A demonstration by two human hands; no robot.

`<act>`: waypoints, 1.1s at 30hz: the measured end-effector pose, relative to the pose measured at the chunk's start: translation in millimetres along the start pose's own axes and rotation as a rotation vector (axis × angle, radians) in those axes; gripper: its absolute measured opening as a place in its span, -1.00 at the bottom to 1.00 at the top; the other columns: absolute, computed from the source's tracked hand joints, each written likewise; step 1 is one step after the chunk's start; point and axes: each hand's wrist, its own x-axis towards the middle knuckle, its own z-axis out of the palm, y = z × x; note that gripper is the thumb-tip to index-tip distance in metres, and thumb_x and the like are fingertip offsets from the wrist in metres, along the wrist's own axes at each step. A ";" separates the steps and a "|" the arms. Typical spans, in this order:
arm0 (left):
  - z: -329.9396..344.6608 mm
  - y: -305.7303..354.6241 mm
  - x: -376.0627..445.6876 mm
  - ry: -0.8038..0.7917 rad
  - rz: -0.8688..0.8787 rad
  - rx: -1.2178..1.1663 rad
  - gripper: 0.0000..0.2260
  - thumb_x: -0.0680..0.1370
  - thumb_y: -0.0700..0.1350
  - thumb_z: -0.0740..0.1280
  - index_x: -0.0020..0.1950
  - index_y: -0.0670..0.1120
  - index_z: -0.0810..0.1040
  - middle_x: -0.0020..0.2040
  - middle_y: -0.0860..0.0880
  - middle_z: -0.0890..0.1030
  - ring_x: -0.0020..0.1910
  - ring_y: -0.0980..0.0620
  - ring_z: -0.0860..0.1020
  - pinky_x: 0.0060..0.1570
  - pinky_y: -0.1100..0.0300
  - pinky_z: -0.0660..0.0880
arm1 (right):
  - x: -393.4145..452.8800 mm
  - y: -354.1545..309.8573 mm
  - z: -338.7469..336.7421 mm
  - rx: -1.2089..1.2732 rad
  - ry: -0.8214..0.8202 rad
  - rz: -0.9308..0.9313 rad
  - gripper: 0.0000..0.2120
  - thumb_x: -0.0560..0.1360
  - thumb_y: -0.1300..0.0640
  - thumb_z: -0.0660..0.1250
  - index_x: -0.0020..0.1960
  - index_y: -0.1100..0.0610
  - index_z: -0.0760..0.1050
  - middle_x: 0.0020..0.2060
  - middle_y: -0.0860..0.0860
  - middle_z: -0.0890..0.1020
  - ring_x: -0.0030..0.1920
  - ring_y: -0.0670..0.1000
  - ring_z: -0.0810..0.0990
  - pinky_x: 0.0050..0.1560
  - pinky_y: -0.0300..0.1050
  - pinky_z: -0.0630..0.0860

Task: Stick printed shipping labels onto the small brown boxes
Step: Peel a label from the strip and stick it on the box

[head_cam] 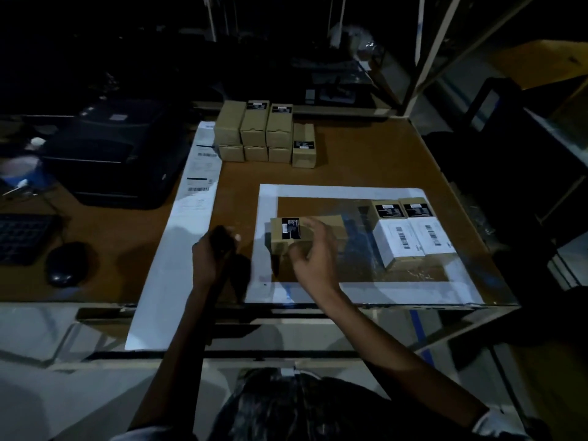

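1. Nearest: two bare forearms reaching forward from the bottom edge over a dim brown worktable (366,160).
2. Right hand (313,249) curled over the near end of a small brown box (305,233), fingers wrapped around it, holding it on the table inside a white-bordered mat (265,202). Black product sticker on the box top; no white shipping label visible on it.
3. Left hand (211,253) just left of that box, closed around a dark handheld object (222,238); too dark and blurred to name.
4. Under and left of the left hand: long white strip of printed shipping labels (197,186), barcodes showing, running away toward the far edge.
5. Right of the held box, apart from it: two labelled brown boxes (410,233) side by side, each with a white barcode label stuck on.
6. Farther back: stack of unlabelled brown boxes (254,132), two tiers deep, one more standing just beside on the right.
7. Far left: dark label printer (117,154), mouse (65,264) and keyboard corner (22,237).
8. Step in hand, by judgement: third box set in place for labelling. Next move likely needs a label peeled from the strip and pressed flat onto the box, which means freeing the left hand first.
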 end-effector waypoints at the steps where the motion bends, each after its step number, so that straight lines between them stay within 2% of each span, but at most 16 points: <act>1: -4.7 -4.8 4.3 -0.011 -0.047 -0.018 -0.75 0.56 -0.07 0.44 0.09 -0.24 0.65 0.02 -0.18 0.69 0.04 -0.11 0.64 0.12 0.08 0.51 | -0.1 -3.6 6.5 0.024 -0.053 -0.009 -0.61 0.51 0.27 0.36 0.31 0.07 0.46 0.24 0.02 0.51 0.26 -0.03 0.45 0.28 -0.13 0.42; 3: -13.7 -14.5 8.9 -0.048 -0.101 -0.051 -0.75 0.55 -0.07 0.44 0.08 -0.25 0.64 0.02 -0.21 0.68 0.04 -0.17 0.64 0.14 0.03 0.52 | -1.6 -10.2 21.8 0.099 -0.170 0.036 -0.69 0.55 0.28 0.35 0.27 0.08 0.49 0.18 -0.01 0.55 0.17 -0.06 0.52 0.18 -0.20 0.50; 5: -24.6 -25.1 19.2 -0.059 -0.069 -0.055 -0.82 0.54 -0.08 0.44 0.04 -0.17 0.63 -0.03 -0.13 0.69 -0.01 -0.10 0.65 0.08 0.01 0.57 | -2.5 -15.4 40.5 0.161 -0.275 0.092 -0.75 0.59 0.26 0.34 0.24 0.08 0.49 0.07 -0.10 0.57 0.07 -0.12 0.55 0.05 -0.33 0.51; 7: -34.7 -34.7 28.2 -0.060 -0.034 -0.068 -0.94 0.52 -0.19 0.45 -0.02 -0.11 0.62 -0.08 -0.07 0.68 -0.04 -0.06 0.66 0.01 0.00 0.60 | -0.3 -19.9 63.4 0.196 -0.310 0.159 -0.76 0.60 0.23 0.35 0.25 0.10 0.51 0.03 -0.09 0.60 0.04 -0.14 0.56 -0.01 -0.35 0.48; 10: -48.2 -57.9 53.9 -0.099 -0.096 0.000 -0.84 0.53 -0.18 0.46 0.10 -0.14 0.62 0.04 -0.12 0.67 0.01 -0.11 0.64 0.00 0.04 0.57 | 10.7 -28.1 103.2 0.251 -0.318 0.301 -0.74 0.60 0.20 0.35 0.28 0.12 0.53 0.07 0.00 0.64 0.10 -0.04 0.60 0.13 -0.18 0.56; 13: -62.4 -86.1 74.6 -0.254 -0.158 0.132 -0.66 0.53 -0.10 0.46 0.28 -0.14 0.54 0.19 -0.18 0.62 0.11 -0.15 0.60 0.10 0.04 0.52 | 25.5 -35.6 143.8 0.291 -0.316 0.410 -0.71 0.60 0.14 0.36 0.32 0.09 0.52 0.07 -0.05 0.64 0.14 -0.02 0.60 0.26 0.06 0.57; 15: -70.4 -97.9 80.9 -0.358 -0.178 0.157 -0.58 0.52 -0.11 0.46 0.35 -0.12 0.48 0.26 -0.17 0.58 0.22 -0.17 0.54 0.18 0.05 0.44 | 34.5 -42.7 169.2 0.321 -0.296 0.479 -0.64 0.60 0.12 0.36 0.39 0.12 0.48 0.17 -0.01 0.62 0.21 0.01 0.58 0.30 0.09 0.54; 18: -77.5 -106.9 83.3 -0.458 -0.179 0.210 -0.53 0.55 -0.09 0.44 0.42 -0.08 0.40 0.22 -0.18 0.59 0.15 -0.18 0.57 0.10 0.10 0.42 | 48.0 -55.9 199.1 0.356 -0.239 0.551 -0.55 0.61 0.14 0.34 0.47 0.18 0.39 0.30 0.05 0.56 0.24 0.05 0.57 0.28 0.04 0.55; 20: -80.9 -109.8 83.6 -0.490 -0.134 0.235 -0.53 0.56 -0.08 0.42 0.44 -0.09 0.39 0.16 -0.22 0.63 0.06 -0.19 0.61 0.08 0.07 0.46 | 59.0 -65.8 210.5 0.402 -0.212 0.601 -0.64 0.62 0.19 0.31 0.40 0.21 0.46 0.14 0.04 0.62 -0.01 -0.02 0.63 -0.05 -0.16 0.61; 22: -82.5 -113.2 81.4 -0.463 -0.079 0.212 -0.55 0.57 -0.08 0.41 0.43 -0.12 0.41 0.14 -0.24 0.64 0.06 -0.21 0.62 0.11 0.05 0.50 | 69.4 -72.1 216.9 0.416 -0.231 0.659 -0.75 0.62 0.20 0.29 0.27 0.22 0.55 -0.06 0.03 0.66 -0.32 -0.11 0.58 -0.43 -0.31 0.47; 24: -83.3 -116.6 80.0 -0.428 0.003 0.206 -0.56 0.56 -0.10 0.43 0.40 -0.17 0.46 0.25 -0.23 0.61 0.18 -0.22 0.59 0.21 0.04 0.49 | 77.6 -75.5 222.2 0.402 -0.266 0.712 -0.86 0.62 0.19 0.31 0.13 0.20 0.57 -0.09 0.03 0.65 -0.37 -0.12 0.53 -0.54 -0.33 0.39; 26: -82.5 -119.9 82.3 -0.411 0.045 0.184 -0.57 0.55 -0.11 0.44 0.38 -0.21 0.49 0.30 -0.21 0.58 0.24 -0.20 0.57 0.26 0.05 0.46 | 83.5 -74.9 227.3 0.378 -0.247 0.717 -0.98 0.60 0.20 0.35 0.02 0.10 0.54 -0.03 0.01 0.63 -0.21 -0.06 0.58 -0.37 -0.27 0.52; 28: -80.6 -120.9 86.8 -0.378 0.009 0.119 -0.61 0.59 -0.04 0.38 0.36 -0.20 0.52 0.27 -0.20 0.60 0.19 -0.17 0.60 0.17 0.08 0.50 | 85.6 -71.0 232.8 0.372 -0.207 0.718 -0.95 0.58 0.20 0.38 0.03 0.10 0.58 -0.02 -0.01 0.64 -0.05 0.02 0.63 -0.07 -0.12 0.63; 30: -77.9 -118.6 91.1 -0.328 -0.031 0.089 -0.63 0.62 0.02 0.31 0.33 -0.18 0.53 0.24 -0.18 0.62 0.17 -0.15 0.60 0.13 0.07 0.53 | 82.9 -66.7 236.5 0.402 -0.187 0.704 -0.87 0.57 0.19 0.41 0.11 0.16 0.61 -0.01 0.02 0.67 0.03 0.08 0.66 0.10 0.01 0.65; 32: -73.1 -115.1 96.8 -0.266 -0.016 0.122 -0.62 0.63 0.07 0.27 0.28 -0.18 0.56 0.18 -0.18 0.65 0.12 -0.17 0.62 0.07 0.04 0.57 | 80.4 -57.9 238.0 0.444 -0.163 0.695 -0.81 0.55 0.19 0.44 0.15 0.18 0.62 0.04 0.06 0.70 0.06 0.10 0.69 0.10 0.02 0.66; 33: -71.8 -112.5 98.6 -0.232 -0.001 0.136 -0.63 0.64 0.07 0.27 0.25 -0.19 0.57 0.16 -0.19 0.66 0.09 -0.18 0.63 0.02 0.04 0.58 | 78.5 -55.1 236.7 0.456 -0.155 0.683 -0.80 0.54 0.19 0.45 0.15 0.17 0.62 0.05 0.06 0.70 0.04 0.08 0.70 0.02 -0.05 0.67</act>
